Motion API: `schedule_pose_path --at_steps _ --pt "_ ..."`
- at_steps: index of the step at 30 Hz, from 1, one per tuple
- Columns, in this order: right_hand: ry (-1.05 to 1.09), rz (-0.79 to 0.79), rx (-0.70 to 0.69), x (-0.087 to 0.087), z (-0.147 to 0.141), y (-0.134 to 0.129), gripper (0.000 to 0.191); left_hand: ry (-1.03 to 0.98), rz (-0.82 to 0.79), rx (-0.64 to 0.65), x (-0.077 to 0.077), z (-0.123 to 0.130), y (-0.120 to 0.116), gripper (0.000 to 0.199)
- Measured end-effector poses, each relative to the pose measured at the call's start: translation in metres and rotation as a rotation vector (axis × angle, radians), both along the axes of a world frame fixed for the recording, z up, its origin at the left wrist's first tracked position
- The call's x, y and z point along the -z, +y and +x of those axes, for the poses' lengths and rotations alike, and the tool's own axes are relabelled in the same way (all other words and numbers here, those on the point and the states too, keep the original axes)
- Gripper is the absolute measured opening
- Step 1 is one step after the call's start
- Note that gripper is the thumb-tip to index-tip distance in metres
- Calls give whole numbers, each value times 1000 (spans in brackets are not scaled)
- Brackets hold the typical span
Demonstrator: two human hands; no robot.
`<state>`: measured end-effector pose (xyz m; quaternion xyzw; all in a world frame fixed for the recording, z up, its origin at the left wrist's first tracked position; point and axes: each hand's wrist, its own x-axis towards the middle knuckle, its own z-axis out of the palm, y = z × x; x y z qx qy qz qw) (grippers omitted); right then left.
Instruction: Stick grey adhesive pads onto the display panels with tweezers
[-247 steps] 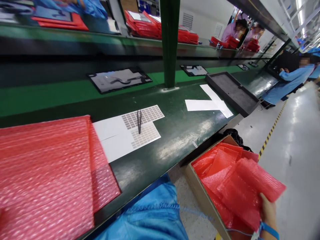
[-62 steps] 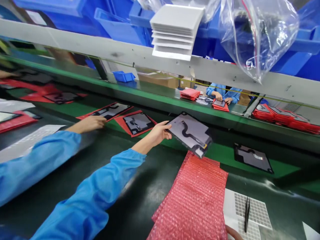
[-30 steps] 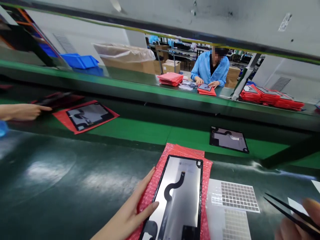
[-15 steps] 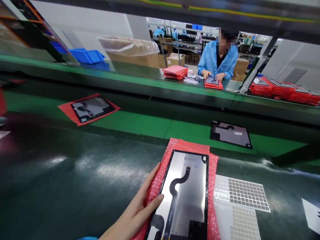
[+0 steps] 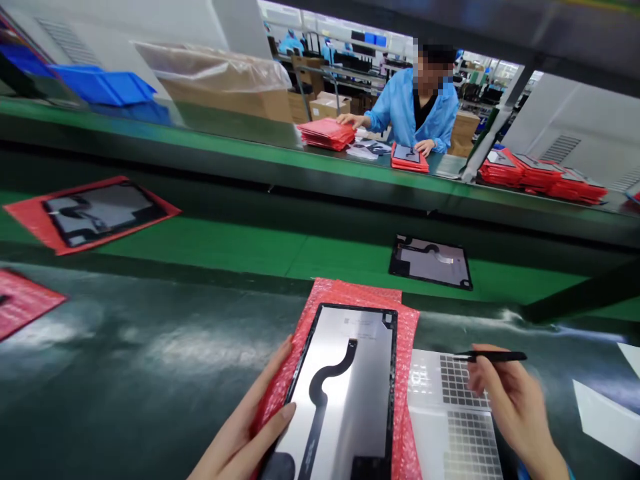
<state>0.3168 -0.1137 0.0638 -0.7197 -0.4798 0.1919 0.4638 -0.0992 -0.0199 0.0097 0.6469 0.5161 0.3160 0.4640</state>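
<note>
A flat panel with a silvery back, a black frame and a curved black ribbon lies on red bubble-wrap sheets in front of me. My left hand grips the left edge of the panel and wrap, its thumb on the silvery back. My right hand holds black tweezers between thumb and fingers, tips pointing left over a sheet of small grey squares. A second such sheet lies just below it.
Another panel lies on the green strip beyond. At the left, a panel rests on red wrap, with more red wrap nearer. White sheets lie at the right. Across the bench, a person touches red stacks.
My right hand has come into view at the right with the tweezers. The view has shifted, and more red wrap shows at the left. The person opposite has moved one hand onto the red stack.
</note>
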Motion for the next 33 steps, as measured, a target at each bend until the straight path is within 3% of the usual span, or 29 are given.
schedule_pose_path --at_steps 8,15,18,24,33 --pt "276 -117 -53 36 9 25 42 38 -33 16 -12 3 0 67" --pt "305 -121 -39 36 7 26 44 64 -25 8 -9 1 0 64" --pt "303 -122 -30 37 7 26 45 47 -25 26 -13 3 -1 62" --pt "307 -115 -29 38 9 25 43 21 -14 -67 -25 18 -9 51" --pt "369 -130 1 36 11 32 49 -16 -38 -40 -26 19 -7 48"
